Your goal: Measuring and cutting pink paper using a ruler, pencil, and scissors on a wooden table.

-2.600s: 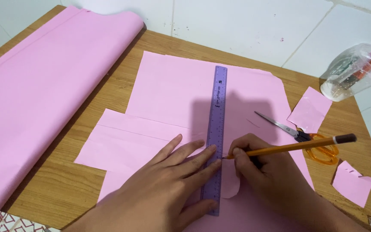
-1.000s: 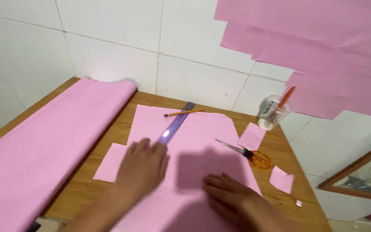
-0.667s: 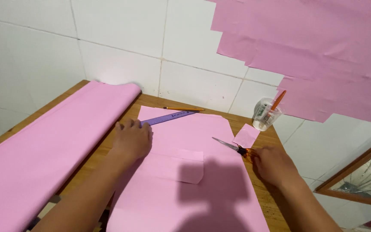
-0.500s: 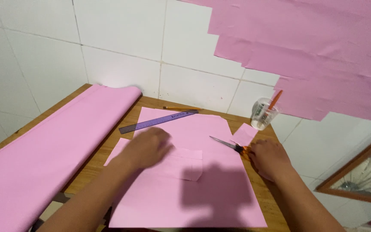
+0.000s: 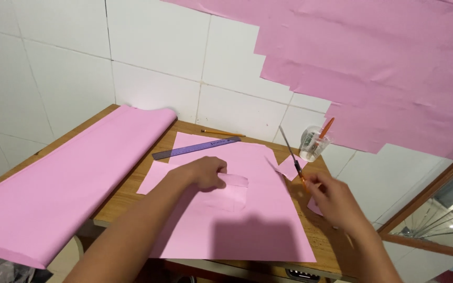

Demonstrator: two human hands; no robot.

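Observation:
My left hand [image 5: 203,172] pinches a small folded flap of pink paper [image 5: 235,181] that lies on the large pink sheet [image 5: 239,225] spread over the wooden table [image 5: 325,242]. My right hand [image 5: 334,200] is lifted at the sheet's right side and holds scissors [image 5: 291,153] with orange handles, blades pointing up and away. A purple ruler [image 5: 196,148] lies at an angle at the sheet's far edge. Behind the ruler lies a pencil [image 5: 222,133].
A thick roll of pink paper [image 5: 64,178] runs along the table's left side. A clear plastic cup [image 5: 313,143] with an orange tool stands at the back right. Small pink offcuts [image 5: 289,169] lie near it. Pink sheets [image 5: 373,68] cover the tiled wall.
The ruler and pencil were set aside at the sheet's far edge. My right hand took the scissors off the table and raised them. My left hand now grips the small flap.

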